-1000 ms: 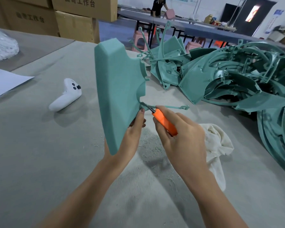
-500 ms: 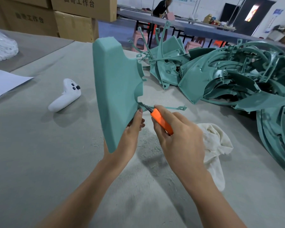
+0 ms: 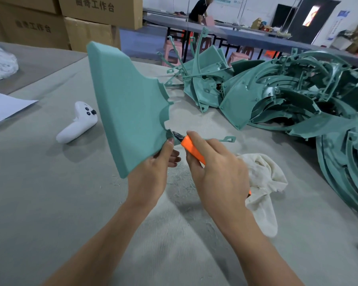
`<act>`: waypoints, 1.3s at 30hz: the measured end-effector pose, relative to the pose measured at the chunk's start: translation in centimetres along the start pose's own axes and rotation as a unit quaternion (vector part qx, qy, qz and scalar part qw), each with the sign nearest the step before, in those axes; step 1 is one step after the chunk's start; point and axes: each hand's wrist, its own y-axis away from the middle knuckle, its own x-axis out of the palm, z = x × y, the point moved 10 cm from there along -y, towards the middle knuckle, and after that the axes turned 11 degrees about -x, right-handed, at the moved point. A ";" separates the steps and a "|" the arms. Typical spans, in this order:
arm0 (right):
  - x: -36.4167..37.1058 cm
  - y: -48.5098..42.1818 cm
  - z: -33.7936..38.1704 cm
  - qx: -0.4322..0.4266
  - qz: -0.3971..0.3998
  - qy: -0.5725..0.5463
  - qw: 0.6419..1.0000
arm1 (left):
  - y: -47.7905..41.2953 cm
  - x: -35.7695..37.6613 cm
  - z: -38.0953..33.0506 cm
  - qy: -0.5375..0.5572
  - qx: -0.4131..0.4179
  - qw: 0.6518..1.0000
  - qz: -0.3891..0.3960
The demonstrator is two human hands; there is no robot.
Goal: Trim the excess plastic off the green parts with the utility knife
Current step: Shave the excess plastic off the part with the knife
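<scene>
A large green plastic part [image 3: 128, 108] stands upright above the table. My left hand [image 3: 153, 170] grips its lower right corner, thumb on the front face. My right hand [image 3: 217, 172] holds an orange utility knife [image 3: 192, 149]. The knife's dark blade touches the part's lower right edge, just above my left thumb. A thin green strip [image 3: 225, 139] with a small loop end sticks out to the right behind my right fingers. A big pile of green parts [image 3: 287, 104] lies at the right of the table.
A white game controller [image 3: 77, 124] lies on the grey cloth to the left. A crumpled white rag [image 3: 262, 182] sits right of my right hand. White paper [image 3: 4, 108] is at far left, cardboard boxes [image 3: 81, 19] behind. A person stands at a far table.
The green part has tilted a little to the left in my left hand. The knife blade stays at the same lower right edge.
</scene>
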 end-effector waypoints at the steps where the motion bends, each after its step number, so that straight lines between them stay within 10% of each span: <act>1: 0.1 0.0 -0.5 0.006 0.005 0.013 1.000 | 0.1 -0.1 -0.3 0.001 0.014 1.000 0.003; 21: 2.5 0.7 -3.3 0.119 0.054 -0.324 0.937 | 0.0 0.8 -0.3 -0.030 0.040 0.997 0.050; 39: 3.9 1.5 -4.2 0.198 0.131 -0.409 0.881 | -0.3 0.6 0.1 -0.049 0.035 0.997 0.043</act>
